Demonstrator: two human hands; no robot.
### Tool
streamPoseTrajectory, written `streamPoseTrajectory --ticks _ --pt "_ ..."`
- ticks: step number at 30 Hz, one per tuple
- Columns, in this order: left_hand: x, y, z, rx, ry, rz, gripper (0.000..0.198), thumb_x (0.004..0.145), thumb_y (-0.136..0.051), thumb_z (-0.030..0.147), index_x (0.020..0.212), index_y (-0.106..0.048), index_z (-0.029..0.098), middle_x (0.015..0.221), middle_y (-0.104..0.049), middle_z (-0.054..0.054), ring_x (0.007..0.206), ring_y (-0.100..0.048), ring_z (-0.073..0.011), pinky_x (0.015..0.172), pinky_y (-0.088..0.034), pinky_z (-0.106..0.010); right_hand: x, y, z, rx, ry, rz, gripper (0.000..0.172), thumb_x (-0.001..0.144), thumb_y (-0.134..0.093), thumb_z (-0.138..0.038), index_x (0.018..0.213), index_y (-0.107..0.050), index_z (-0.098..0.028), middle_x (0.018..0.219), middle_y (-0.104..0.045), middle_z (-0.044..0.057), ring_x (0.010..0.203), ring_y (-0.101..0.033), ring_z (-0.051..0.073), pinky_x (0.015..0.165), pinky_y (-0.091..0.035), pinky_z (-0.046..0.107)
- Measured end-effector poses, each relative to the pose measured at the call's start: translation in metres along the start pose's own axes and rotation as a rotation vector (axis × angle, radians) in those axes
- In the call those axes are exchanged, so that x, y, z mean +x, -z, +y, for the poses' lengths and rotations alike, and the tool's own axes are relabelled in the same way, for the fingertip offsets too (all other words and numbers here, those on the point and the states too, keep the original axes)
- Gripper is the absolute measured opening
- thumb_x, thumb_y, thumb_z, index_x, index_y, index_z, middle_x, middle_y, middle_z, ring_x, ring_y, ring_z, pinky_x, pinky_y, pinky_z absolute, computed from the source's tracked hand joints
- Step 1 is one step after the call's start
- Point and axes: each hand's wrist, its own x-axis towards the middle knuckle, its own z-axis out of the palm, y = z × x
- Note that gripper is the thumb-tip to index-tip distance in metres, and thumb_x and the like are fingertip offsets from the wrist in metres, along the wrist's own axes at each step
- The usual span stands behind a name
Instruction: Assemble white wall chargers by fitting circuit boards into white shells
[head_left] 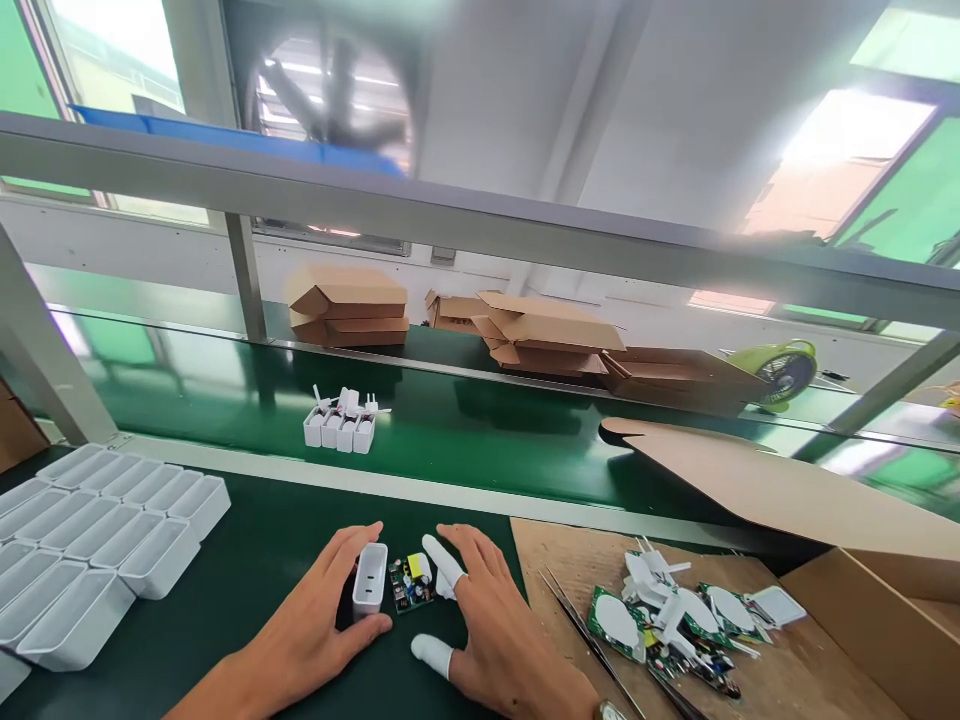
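Observation:
My left hand point(319, 605) curls its thumb and fingers around a small white plastic charger case point(370, 580), whose open top and slot face me. Just right of the case lies a small green circuit board point(409, 585) with a yellow component and a white part. My right hand point(491, 620) is beside that board, thumb and index finger spread apart and covered by white finger cots. The index fingertip is close to the board's white part; whether they touch I cannot tell.
Several empty white cases point(97, 540) stand in rows at left. A cardboard sheet point(559, 545) at right bears tweezers point(592, 640) and a pile of circuit boards point(682, 615). Filled cases point(340, 430) sit on the green conveyor belt point(450, 440). Behind are cardboard boxes point(547, 325) and a fan point(784, 375).

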Motion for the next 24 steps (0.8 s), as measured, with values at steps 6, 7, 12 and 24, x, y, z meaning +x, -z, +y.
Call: streamPoseTrajectory --ticks 6,7,12,24 --pt "0.003 0.0 0.0 -0.038 0.059 -0.059 0.077 0.091 -0.073 0.028 0.158 -0.036 0.037 0.156 -0.051 -0.011 0.141 -0.055 -0.036 0.119 -0.046 -0.057 0.001 -0.02 0.02 0.175 0.009 0.048 0.078 0.086 -0.058 -0.009 0.161 -0.04 -0.023 0.139 -0.065 0.015 0.125 -0.064 0.03 0.11 -0.053 0.051" --pt "0.003 0.0 -0.001 -0.04 0.067 -0.065 0.077 0.091 -0.073 0.028 0.158 -0.035 0.038 0.156 -0.051 -0.011 0.141 -0.055 -0.0356 0.119 -0.046 -0.057 0.0 -0.021 0.021 0.183 0.007 0.059 0.079 0.086 -0.058 -0.008 0.161 -0.039 -0.022 0.137 -0.066 0.015 0.123 -0.065 0.029 0.109 -0.054 0.05" --pt "0.003 0.001 0.002 -0.02 0.077 -0.078 0.076 0.091 -0.073 0.028 0.158 -0.037 0.035 0.155 -0.052 -0.012 0.143 -0.054 -0.0346 0.121 -0.043 -0.055 -0.004 -0.029 0.022 0.221 0.015 0.092 0.071 0.079 -0.067 -0.013 0.149 -0.054 -0.017 0.147 -0.06 0.018 0.142 -0.051 0.038 0.118 -0.044 0.057" --pt "0.002 -0.003 0.008 0.045 0.019 0.024 0.072 0.092 -0.07 0.028 0.156 -0.037 0.032 0.142 -0.065 -0.011 0.127 -0.066 -0.0318 0.11 -0.055 -0.051 -0.021 -0.007 -0.015 0.384 0.166 0.338 0.063 0.088 -0.054 -0.008 0.146 -0.045 -0.03 0.139 -0.059 0.01 0.107 -0.07 0.021 0.082 -0.062 0.027"
